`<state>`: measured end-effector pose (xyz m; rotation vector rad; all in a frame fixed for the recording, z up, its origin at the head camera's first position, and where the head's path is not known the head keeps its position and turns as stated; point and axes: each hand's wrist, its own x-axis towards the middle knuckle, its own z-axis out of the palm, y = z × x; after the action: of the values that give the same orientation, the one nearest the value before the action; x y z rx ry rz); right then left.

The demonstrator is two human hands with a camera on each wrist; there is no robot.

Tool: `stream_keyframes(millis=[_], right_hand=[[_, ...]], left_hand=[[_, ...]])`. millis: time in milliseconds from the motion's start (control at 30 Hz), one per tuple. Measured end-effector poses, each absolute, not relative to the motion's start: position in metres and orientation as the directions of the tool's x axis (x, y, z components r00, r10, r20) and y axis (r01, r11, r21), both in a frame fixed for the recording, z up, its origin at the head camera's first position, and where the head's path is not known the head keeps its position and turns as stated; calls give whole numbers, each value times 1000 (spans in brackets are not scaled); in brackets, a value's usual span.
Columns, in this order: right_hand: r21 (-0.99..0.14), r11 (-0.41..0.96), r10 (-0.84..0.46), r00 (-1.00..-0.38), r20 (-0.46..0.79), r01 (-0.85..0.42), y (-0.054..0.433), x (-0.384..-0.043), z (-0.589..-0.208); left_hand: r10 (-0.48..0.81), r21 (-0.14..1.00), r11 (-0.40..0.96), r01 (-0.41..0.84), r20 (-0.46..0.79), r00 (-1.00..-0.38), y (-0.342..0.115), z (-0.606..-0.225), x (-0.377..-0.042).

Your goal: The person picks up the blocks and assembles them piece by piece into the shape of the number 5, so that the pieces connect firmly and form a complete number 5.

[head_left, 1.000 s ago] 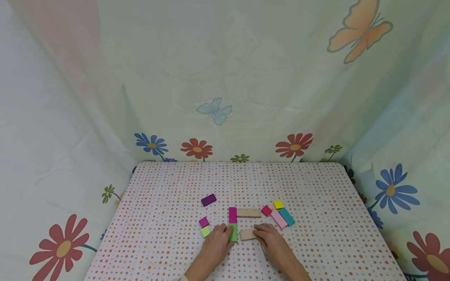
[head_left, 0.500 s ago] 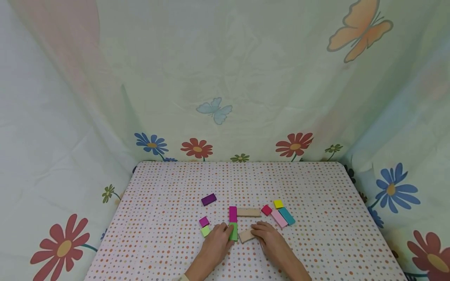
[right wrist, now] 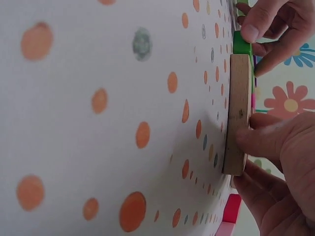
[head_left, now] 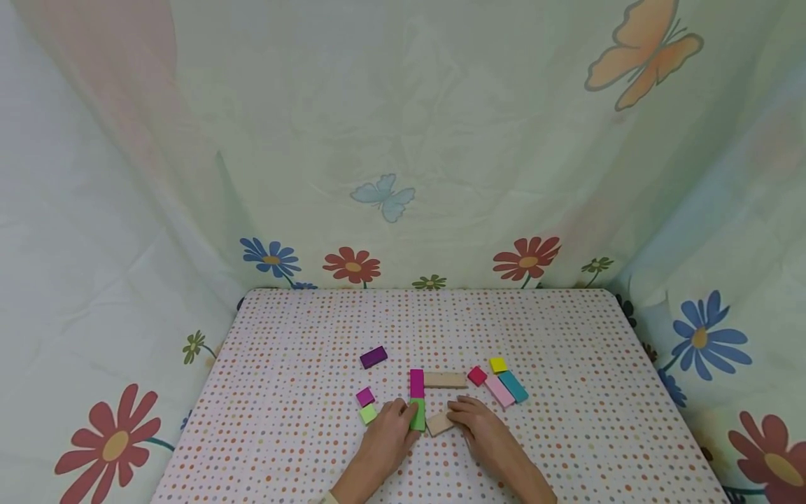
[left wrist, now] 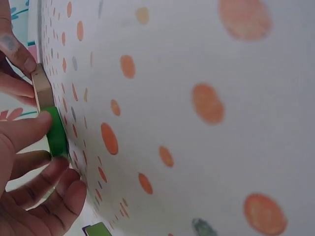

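My left hand (head_left: 389, 430) pinches a green block (head_left: 418, 414) lying flat on the table; the left wrist view has the thumb on one side of this green block (left wrist: 57, 133) and fingertips on the other. A magenta block (head_left: 417, 383) lines up end to end behind it. My right hand (head_left: 486, 428) grips a plain wooden block (head_left: 439, 423), thumb along its near face. That plank-shaped wooden block (right wrist: 237, 113) sits slanted, its left end right at the green block. Its right end is hidden under my fingers in the head view. Farther back, another wooden block (head_left: 445, 380) extends right from the magenta one.
Left of my hands lie a purple block (head_left: 374, 358), a small magenta cube (head_left: 365, 397) and a light green cube (head_left: 368, 415). On the right are red (head_left: 477, 376), yellow (head_left: 498, 365), pink (head_left: 500, 392) and teal (head_left: 513, 386) blocks. The dotted table (head_left: 302, 329) ends at a flowered curtain.
The front wooden block has moved left toward the green block and turned, its left end swinging nearer to me. My right hand shifted slightly left with it; my left hand stayed in place.
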<state>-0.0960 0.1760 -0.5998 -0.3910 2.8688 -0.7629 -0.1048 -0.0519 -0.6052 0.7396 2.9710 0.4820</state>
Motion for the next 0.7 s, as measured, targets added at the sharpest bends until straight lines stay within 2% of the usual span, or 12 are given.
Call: stream_keyframes(millis=[167,333,533,700], right_hand=[[-508,833,-272,-962,-29,-220,182,-97,-599],[-463,857,-183,-973,140,-228,193,-103,-597],[-422,879,-86,-944,318,-222,199,-117,-598],[-427,861,-83,-906,416,-275,198,-129,-602]], left_hand=[[427,332,833,443,124,-896,-50,-607,-105],[425,309,828,468,197,-883,-47,-605,-109],[481,353,780,517,191,-856,-42,-603,-117],[550,287,772,567,144,-822,-37,-604,-123]])
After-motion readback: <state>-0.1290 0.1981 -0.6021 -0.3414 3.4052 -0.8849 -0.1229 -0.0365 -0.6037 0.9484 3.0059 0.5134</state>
